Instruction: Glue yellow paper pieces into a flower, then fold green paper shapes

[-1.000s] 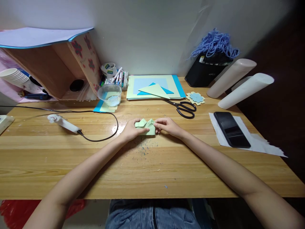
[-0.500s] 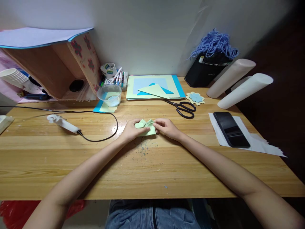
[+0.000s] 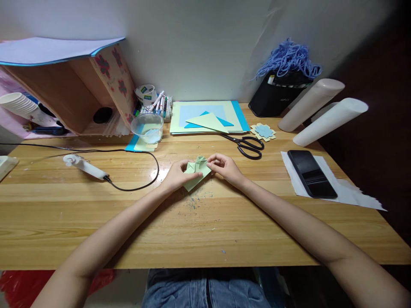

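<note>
A small folded sheet of pale green paper (image 3: 195,182) is held just above the middle of the wooden table (image 3: 205,231). Creased flaps stand along its far edge. My left hand (image 3: 177,175) grips its left side, thumb laid across the front and the other fingers hidden behind. At the upper right corner, my right hand (image 3: 226,168) pinches the paper between thumb and fingertips. Beyond the hands lie black-handled scissors (image 3: 250,147) and a stack of yellow and blue paper sheets (image 3: 180,126).
On the left are a white glue gun (image 3: 86,167) with a looping black cord, a clear plastic bowl (image 3: 136,129) and a decorated box (image 3: 114,85). To the right sit a black phone (image 3: 311,173), two white rolls (image 3: 330,122) and a black pouch (image 3: 272,100) topped with blue yarn.
The green paper has turned, its right end now higher and its lower left corner pointing down toward me. My right hand has risen slightly with it; both hands keep hold.
</note>
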`<state>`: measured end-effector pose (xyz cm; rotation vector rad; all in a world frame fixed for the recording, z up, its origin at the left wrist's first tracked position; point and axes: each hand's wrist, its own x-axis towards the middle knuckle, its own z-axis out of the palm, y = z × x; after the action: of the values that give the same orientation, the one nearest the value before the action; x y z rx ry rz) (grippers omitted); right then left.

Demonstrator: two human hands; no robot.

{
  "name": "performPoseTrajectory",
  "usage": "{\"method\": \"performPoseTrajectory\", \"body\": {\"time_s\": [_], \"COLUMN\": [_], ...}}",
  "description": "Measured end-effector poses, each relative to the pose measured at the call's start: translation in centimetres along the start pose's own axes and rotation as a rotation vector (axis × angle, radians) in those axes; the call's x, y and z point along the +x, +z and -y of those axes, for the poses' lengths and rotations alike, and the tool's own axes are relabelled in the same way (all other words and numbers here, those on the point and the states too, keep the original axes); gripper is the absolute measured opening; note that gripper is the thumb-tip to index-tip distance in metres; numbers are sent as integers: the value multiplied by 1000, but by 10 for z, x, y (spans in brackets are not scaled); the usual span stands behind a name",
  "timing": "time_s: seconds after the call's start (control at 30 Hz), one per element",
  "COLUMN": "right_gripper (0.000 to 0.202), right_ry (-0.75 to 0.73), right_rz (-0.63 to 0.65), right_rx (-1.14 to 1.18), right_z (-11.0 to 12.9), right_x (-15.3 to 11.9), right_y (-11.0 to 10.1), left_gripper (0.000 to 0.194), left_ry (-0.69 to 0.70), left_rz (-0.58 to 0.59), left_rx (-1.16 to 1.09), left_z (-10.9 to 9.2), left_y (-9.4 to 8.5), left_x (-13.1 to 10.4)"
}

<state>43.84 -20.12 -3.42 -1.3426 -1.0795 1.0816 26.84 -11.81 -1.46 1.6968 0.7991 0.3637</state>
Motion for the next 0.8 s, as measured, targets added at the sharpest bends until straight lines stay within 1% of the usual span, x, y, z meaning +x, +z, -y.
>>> {"method": "performPoseTrajectory", "body": {"time_s": [0.07, 0.1, 0.23, 0.3, 0.4, 0.5, 0.63, 0.8], "right_gripper": [24, 24, 24, 24, 24, 22, 20, 15], "right_ry": [-16, -27, -46, -42, -53, -85, -98, -101], "right_rz": [-13, -4, 99, 129, 97, 48, 43, 20], "right_rx": [-3, -12, -83, -124, -151, -168, -222, -273], "right_z": [0, -1, -2, -3, -4, -4, -3, -1], "right_x": [1, 1, 0, -1, -1, 0, 1, 1], "right_y": [0, 0, 0, 1, 3, 3, 5, 8], "left_gripper": [45, 44, 33, 30, 26, 25, 25, 25], "left_ry": [11, 18, 36, 31, 23, 17, 43, 82], "left_rz": [39, 47, 46, 42, 34, 65, 106, 65], "left_rx": [33, 31, -73, -92, -102, -128, -158, -135], "left_z": [-4, -5, -6, -3, 1, 6, 9, 12], "left_y": [0, 0, 2, 3, 4, 5, 8, 12], "left_x": [-1, -2, -1, 1, 2, 2, 1, 0]}}
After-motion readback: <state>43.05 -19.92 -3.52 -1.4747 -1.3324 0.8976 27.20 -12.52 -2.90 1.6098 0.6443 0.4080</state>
